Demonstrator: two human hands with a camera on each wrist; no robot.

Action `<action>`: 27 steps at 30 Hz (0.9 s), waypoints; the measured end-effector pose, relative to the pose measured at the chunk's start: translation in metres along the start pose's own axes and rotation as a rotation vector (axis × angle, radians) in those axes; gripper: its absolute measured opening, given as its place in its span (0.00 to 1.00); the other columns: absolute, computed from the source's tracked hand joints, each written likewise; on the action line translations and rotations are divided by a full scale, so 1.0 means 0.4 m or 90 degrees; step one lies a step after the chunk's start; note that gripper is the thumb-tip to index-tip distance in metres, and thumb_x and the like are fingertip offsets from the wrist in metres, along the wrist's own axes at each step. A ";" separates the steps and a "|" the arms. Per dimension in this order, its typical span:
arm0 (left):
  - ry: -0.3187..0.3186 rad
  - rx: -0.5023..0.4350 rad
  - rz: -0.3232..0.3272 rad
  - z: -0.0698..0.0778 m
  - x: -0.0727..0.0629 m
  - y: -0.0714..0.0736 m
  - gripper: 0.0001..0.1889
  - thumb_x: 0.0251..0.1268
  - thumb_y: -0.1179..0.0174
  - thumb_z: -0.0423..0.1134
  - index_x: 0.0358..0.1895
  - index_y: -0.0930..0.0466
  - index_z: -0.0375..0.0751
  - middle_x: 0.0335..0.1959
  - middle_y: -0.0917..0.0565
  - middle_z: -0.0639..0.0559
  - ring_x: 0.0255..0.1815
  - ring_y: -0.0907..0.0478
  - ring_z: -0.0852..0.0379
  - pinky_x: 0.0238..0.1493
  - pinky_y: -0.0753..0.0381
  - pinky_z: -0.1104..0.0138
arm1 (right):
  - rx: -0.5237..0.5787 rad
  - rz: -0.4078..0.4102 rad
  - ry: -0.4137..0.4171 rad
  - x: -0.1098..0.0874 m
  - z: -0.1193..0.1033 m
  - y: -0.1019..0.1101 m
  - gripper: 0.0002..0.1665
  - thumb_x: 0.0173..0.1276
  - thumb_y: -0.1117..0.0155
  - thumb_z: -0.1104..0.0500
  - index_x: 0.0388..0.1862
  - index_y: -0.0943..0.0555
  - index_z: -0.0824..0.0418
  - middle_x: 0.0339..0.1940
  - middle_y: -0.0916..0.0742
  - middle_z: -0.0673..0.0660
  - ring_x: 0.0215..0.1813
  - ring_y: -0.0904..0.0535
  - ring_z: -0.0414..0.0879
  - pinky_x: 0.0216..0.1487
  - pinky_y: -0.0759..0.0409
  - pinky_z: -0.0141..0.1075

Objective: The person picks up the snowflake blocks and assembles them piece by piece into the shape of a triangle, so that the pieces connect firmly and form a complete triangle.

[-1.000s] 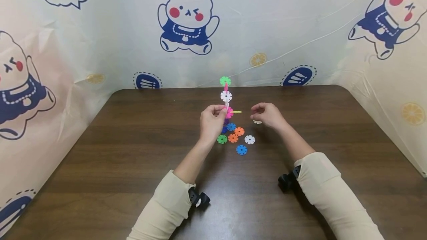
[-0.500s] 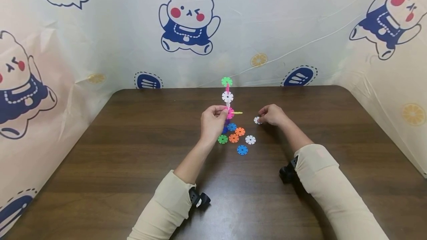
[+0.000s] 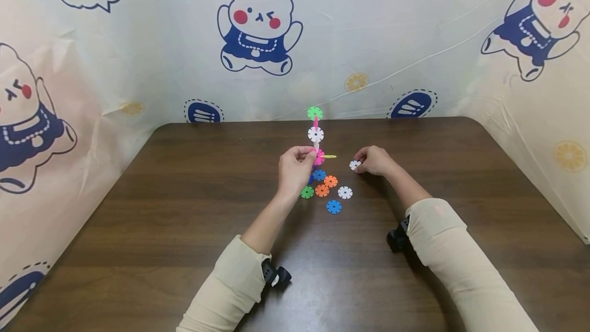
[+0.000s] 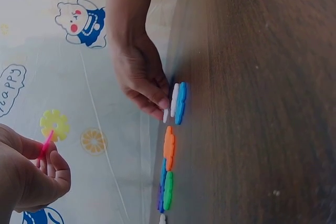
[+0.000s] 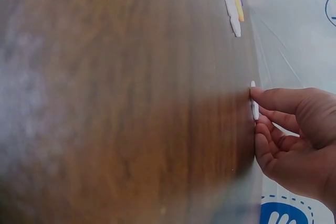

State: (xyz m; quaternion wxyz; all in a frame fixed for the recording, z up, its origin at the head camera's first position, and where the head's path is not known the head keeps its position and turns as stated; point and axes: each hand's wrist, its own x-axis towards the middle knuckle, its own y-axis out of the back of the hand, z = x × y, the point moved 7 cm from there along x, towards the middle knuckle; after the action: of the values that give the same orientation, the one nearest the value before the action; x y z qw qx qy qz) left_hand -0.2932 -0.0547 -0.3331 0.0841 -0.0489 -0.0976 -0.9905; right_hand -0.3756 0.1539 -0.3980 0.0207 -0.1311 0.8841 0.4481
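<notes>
In the head view my left hand (image 3: 294,169) pinches a pink notched plastic disc (image 3: 320,157) between thumb and fingers. It belongs to a joined chain of interlocking discs: a yellow disc (image 3: 329,157) juts out to the right, seen edge-on, and above it come a white disc (image 3: 315,134) and a green disc (image 3: 315,112). The left wrist view shows the yellow disc's (image 4: 59,125) flat face beyond the fingers. Farther right, my right hand (image 3: 377,161) pinches a loose white disc (image 3: 354,165) at its edge, close over the table.
Between the hands and nearer me lie loose discs: two orange ones (image 3: 322,190), a green one (image 3: 307,192), a white one (image 3: 345,192) and several blue ones (image 3: 334,206). The brown wooden table (image 3: 184,229) meets a printed cloth backdrop (image 3: 175,40) behind.
My right hand has moved slightly right and down to the white disc and now pinches it, lifting it slightly. My left hand still holds the disc chain, almost unmoved.
</notes>
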 end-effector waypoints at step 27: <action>0.008 0.006 0.005 -0.018 0.000 0.010 0.09 0.63 0.42 0.34 0.41 0.20 0.33 0.31 0.19 0.46 0.30 0.25 0.55 0.30 0.25 0.69 | 0.129 0.100 0.035 -0.064 -0.027 0.029 0.07 0.63 0.39 0.64 0.38 0.24 0.66 0.33 0.21 0.60 0.33 0.25 0.50 0.32 0.26 0.36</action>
State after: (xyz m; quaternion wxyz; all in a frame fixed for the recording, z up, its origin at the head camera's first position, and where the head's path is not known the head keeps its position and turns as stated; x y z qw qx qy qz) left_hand -0.2931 -0.0598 -0.3395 0.0889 -0.0426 -0.1017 -0.9899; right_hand -0.3531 0.1574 -0.3786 -0.0256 -0.0712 0.9325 0.3532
